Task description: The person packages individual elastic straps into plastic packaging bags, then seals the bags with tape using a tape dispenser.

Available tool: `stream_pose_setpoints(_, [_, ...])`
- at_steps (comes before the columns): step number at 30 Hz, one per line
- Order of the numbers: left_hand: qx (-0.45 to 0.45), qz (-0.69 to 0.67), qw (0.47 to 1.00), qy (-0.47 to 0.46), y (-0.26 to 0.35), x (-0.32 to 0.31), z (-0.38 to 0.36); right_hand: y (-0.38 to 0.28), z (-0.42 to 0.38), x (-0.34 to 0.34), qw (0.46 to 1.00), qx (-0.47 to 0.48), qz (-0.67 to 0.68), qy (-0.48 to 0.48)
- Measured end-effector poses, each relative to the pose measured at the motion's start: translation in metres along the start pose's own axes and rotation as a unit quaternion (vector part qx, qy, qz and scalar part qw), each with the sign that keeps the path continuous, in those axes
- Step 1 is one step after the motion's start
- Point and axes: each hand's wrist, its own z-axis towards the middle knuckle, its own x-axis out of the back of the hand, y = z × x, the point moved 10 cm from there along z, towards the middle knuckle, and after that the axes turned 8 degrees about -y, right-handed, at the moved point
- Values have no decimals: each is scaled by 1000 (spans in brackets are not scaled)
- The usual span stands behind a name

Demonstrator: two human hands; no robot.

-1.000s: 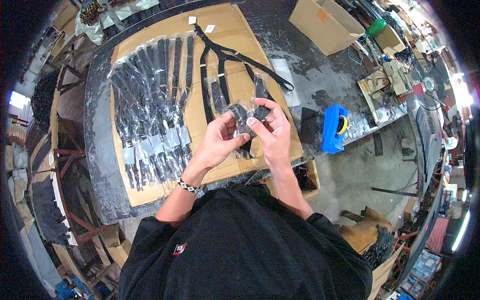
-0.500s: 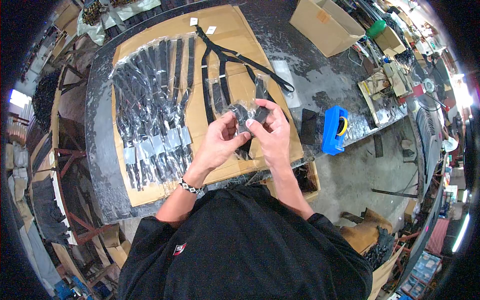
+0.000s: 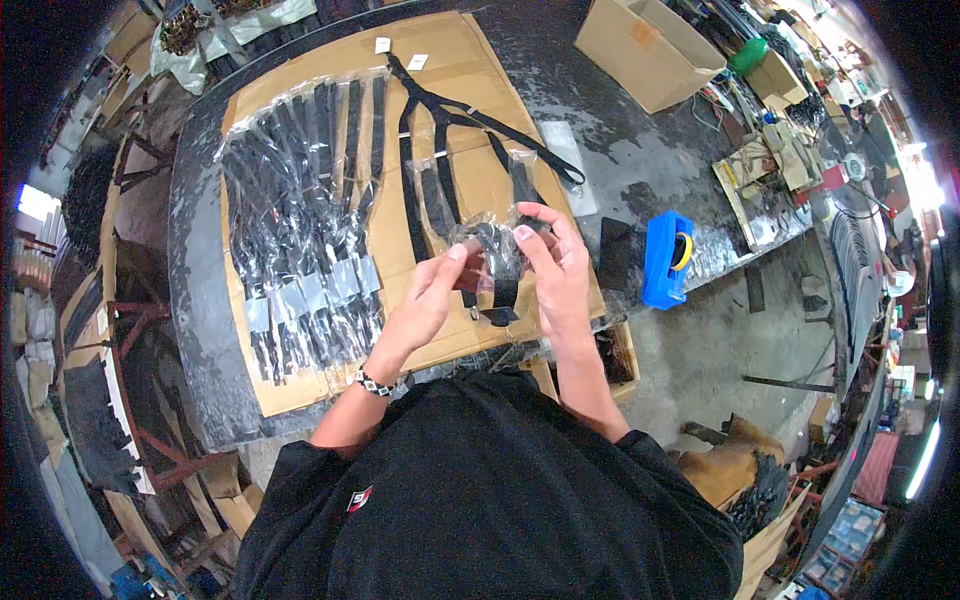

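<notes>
The left hand [image 3: 425,300] and right hand [image 3: 562,268], a little apart, each pinch one side of a folded black strap [image 3: 507,285] in clear plastic [image 3: 485,225], held above the near part of a cardboard sheet [image 3: 470,55]. It looks light, limp and hardly fragile; the plastic is probably slippery, so gripping through to the strap should be surer.

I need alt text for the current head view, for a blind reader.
A person's left hand and right hand hold a plastic-wrapped black strap above a cardboard sheet. Packaged black straps lie at left, a blue tape dispenser at right.
</notes>
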Motion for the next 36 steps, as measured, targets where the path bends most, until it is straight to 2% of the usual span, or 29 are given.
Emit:
stream_pose_setpoints(2, [-82,183,979,46,14,13,-11,-1,-1,3,1000,-13,-3,-3])
stream_pose_setpoints(3, [-122,273,952,69,24,15,-16,-3,-3,3,1000,-16,-4,-5])
stream_pose_setpoints(4, [-197,373,902,94,41,10,-22,-4,-4,3,1000,-19,-5,-8])
stream_pose_setpoints(7, [-302,510,797,116,71,-16,-35,-4,-4,4,1000,-13,-1,-14])
stream_pose_setpoints(8, [-314,557,763,91,70,-25,-33,-3,-4,3,1000,-17,10,-24])
stream_pose_setpoints(11, [-356,571,739,23,74,-49,-29,2,-3,1,998,-32,37,-51])
stream_pose_setpoints(16, [-355,577,735,-29,67,-57,-17,7,-9,6,996,-60,33,-58])
stream_pose_setpoints(19, [-344,555,757,-38,65,-54,-13,5,-19,15,993,-87,26,-72])
stream_pose_setpoints(22, [-334,515,788,-45,57,-47,-11,8,-27,33,992,-92,-82,-34])
stream_pose_setpoints(25, [-319,493,809,-35,55,-41,-10,44,-36,50,987,-139,-60,-52])
stream_pose_setpoints(29, [-295,458,838,0,60,-28,-8,71,-54,40,967,-138,-137,-164])
stream_pose_setpoints(32, [-273,436,857,10,61,-17,0,66,-65,23,933,-138,-215,-253])
stream_pose_setpoints(36, [-260,400,879,7,62,-12,5,27,-62,-7,899,-55,-253,-352])
